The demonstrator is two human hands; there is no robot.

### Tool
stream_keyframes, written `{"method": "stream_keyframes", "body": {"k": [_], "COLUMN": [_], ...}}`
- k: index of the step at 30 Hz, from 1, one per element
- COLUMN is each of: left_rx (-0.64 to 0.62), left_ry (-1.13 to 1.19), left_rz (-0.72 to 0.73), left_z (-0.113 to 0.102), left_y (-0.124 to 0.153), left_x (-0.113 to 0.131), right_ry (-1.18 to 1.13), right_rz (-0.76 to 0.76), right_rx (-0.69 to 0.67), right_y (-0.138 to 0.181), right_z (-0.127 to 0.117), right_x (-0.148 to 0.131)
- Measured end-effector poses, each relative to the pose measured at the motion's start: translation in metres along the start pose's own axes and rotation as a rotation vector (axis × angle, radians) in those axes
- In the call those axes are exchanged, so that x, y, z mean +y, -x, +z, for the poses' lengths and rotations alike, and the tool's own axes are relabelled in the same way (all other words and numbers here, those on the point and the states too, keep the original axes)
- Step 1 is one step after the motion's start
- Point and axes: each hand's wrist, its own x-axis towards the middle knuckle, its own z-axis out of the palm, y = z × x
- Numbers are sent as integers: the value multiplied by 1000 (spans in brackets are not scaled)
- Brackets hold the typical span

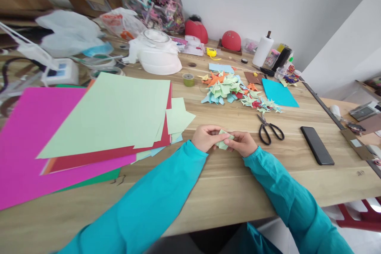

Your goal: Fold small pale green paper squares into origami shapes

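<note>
Between my two hands is a small folded piece of light green paper point(222, 143), just above the wooden table point(232, 182). My left hand point(206, 137) pinches its left side with thumb and fingers. At the right side, my right hand point(243, 143) grips the paper with closed fingertips. Some fingertips are hidden behind the paper. Left of my hands lies a stack of large coloured sheets, with light green paper point(113, 115) on top. Beyond my hands is a pile of folded paper figures point(223, 87) in green, orange, blue and red.
Black-handled scissors point(269, 129) and a dark phone point(317, 145) lie to the right. A turquoise sheet point(279, 92) is behind the scissors. A spool point(188, 79), a white cap point(160, 57) and a yellow tape measure point(211, 52) stand farther back. The table's front edge is close to me.
</note>
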Motion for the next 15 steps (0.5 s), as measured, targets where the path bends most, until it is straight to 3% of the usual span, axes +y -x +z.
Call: {"method": "stream_keyframes", "body": {"k": [9, 15], "left_rx": [-107, -139], "left_ry": [57, 116], "left_rz": [-78, -52], "left_z": [0, 1], "left_y": [0, 1], "left_x": [1, -1], "right_ry": [-145, -223], "right_rz": [60, 82], "right_rx": [49, 37], "right_y": [-5, -3], "right_z": [-6, -2], "right_x": [8, 7]}}
